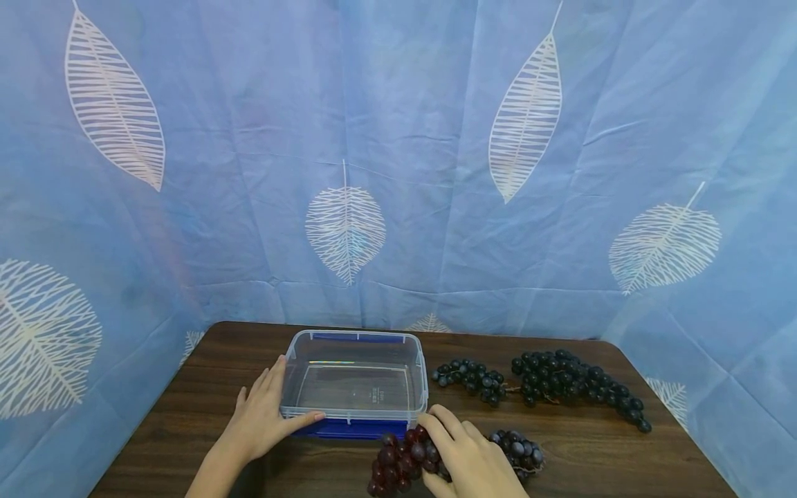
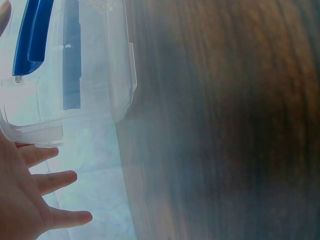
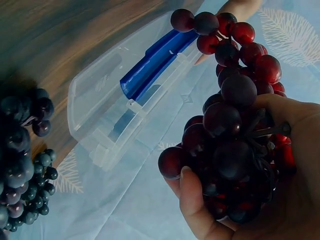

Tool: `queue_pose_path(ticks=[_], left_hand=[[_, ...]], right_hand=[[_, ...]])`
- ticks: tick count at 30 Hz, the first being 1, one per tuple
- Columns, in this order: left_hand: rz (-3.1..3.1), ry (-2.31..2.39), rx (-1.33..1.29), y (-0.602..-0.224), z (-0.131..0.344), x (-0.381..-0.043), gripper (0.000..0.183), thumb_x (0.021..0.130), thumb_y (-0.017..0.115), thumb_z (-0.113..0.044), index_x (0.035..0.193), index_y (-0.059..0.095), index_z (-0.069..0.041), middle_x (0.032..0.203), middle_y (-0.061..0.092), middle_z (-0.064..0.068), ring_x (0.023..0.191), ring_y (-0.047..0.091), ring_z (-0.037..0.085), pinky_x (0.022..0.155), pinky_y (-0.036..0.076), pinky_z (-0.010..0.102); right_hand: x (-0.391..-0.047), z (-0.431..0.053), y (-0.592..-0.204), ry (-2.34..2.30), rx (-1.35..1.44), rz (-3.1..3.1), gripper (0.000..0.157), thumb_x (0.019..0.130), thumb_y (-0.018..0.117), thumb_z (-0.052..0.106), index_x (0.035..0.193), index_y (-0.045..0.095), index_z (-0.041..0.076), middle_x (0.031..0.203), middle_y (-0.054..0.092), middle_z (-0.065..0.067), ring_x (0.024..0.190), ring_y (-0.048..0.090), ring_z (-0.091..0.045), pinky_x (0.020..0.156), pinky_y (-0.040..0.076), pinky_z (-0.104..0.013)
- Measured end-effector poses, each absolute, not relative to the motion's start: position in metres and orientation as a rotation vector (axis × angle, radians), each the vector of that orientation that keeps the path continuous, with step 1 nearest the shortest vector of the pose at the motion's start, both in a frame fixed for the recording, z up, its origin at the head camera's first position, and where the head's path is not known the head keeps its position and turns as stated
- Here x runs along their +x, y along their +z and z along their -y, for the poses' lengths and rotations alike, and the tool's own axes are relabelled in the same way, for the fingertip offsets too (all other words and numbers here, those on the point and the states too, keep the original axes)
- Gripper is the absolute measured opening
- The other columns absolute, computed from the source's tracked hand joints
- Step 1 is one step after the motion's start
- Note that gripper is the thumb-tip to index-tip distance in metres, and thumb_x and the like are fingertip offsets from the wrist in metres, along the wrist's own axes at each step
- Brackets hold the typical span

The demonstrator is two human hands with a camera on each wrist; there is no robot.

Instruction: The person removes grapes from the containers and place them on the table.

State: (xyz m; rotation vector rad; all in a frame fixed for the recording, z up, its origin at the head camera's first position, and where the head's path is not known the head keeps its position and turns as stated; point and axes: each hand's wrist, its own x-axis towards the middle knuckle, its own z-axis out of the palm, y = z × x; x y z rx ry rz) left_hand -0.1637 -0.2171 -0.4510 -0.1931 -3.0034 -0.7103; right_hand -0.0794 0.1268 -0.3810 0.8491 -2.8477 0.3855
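Observation:
A clear plastic food container (image 1: 355,387) with blue clip strips stands lidless on the table. At its left front corner is my left hand (image 1: 257,418), thumb along the front rim and fingers straight and spread by the left side. The left wrist view shows these fingers (image 2: 57,181) splayed beside the container wall. My right hand (image 1: 467,453) grips a bunch of dark red grapes (image 1: 392,467) in front of the container's right front corner. Seen in the right wrist view, thumb and fingers curl round the bunch (image 3: 225,120), whose narrower end hangs free of the hand.
Black grapes lie to the container's right, a smaller bunch (image 1: 470,379) and a long bunch (image 1: 563,377). Another dark bunch (image 1: 518,451) sits just beyond my right hand. The brown wooden table (image 1: 623,463) ends at a blue leaf-patterned curtain (image 1: 423,235).

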Motion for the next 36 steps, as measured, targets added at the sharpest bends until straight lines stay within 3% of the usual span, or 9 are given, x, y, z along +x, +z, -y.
queue_pose_path(ticks=[4,12,19,26,28,36], left_hand=[[3.007,-0.715,-0.198,-0.450,0.217,-0.163,0.127,0.078,0.058,-0.083,0.161,0.005,-0.002,0.164,0.017,0.024,0.146,0.023,0.052,0.105,0.015,0.082],[2.986,-0.726,-0.198,-0.451,0.217,-0.164,0.127,0.078,0.059,-0.083,0.161,0.007,-0.003,0.165,0.018,0.023,0.146,0.023,0.052,0.104,0.016,0.082],[2.991,-0.714,-0.201,-0.451,0.217,-0.164,0.127,0.078,0.058,-0.083,0.161,0.007,-0.002,0.165,0.018,0.023,0.146,0.024,0.051,0.104,0.016,0.083],[2.991,-0.717,-0.197,-0.451,0.217,-0.164,0.127,0.077,0.058,-0.083,0.161,0.007,-0.002,0.164,0.019,0.023,0.146,0.024,0.051,0.104,0.016,0.082],[2.989,-0.719,-0.197,-0.452,0.217,-0.164,0.127,0.078,0.058,-0.083,0.161,0.006,-0.003,0.164,0.019,0.023,0.146,0.024,0.051,0.104,0.016,0.082],[3.002,-0.706,-0.200,-0.452,0.217,-0.163,0.127,0.078,0.057,-0.083,0.161,0.005,-0.003,0.165,0.018,0.023,0.146,0.024,0.051,0.104,0.015,0.082]], right_hand=[[-0.076,-0.132,-0.385,0.379,0.823,2.856,0.054,0.083,0.080,0.031,0.130,0.059,0.014,0.130,0.061,-0.011,0.076,0.064,-0.025,0.046,0.037,-0.023],[-0.071,-0.143,-0.392,0.429,0.749,2.961,0.053,0.089,0.072,0.045,0.132,0.058,0.017,0.131,0.061,-0.009,0.084,0.066,-0.031,0.051,0.049,-0.033],[-0.069,-0.163,-0.393,0.493,0.779,3.021,0.076,0.084,0.066,0.068,0.137,0.055,0.015,0.138,0.057,-0.015,0.094,0.067,-0.037,0.060,0.056,-0.042],[-0.067,-0.182,-0.402,0.531,0.762,3.065,0.077,0.087,0.065,0.065,0.141,0.052,0.012,0.142,0.054,-0.016,0.109,0.064,-0.039,0.075,0.057,-0.051],[-0.065,-0.186,-0.405,0.504,0.766,3.046,0.077,0.087,0.065,0.064,0.141,0.053,0.010,0.141,0.055,-0.017,0.109,0.064,-0.037,0.075,0.058,-0.047],[-0.069,-0.197,-0.402,0.695,0.769,3.153,0.064,0.093,0.065,0.053,0.135,0.056,0.005,0.137,0.055,-0.023,0.110,0.061,-0.046,0.074,0.056,-0.054]])
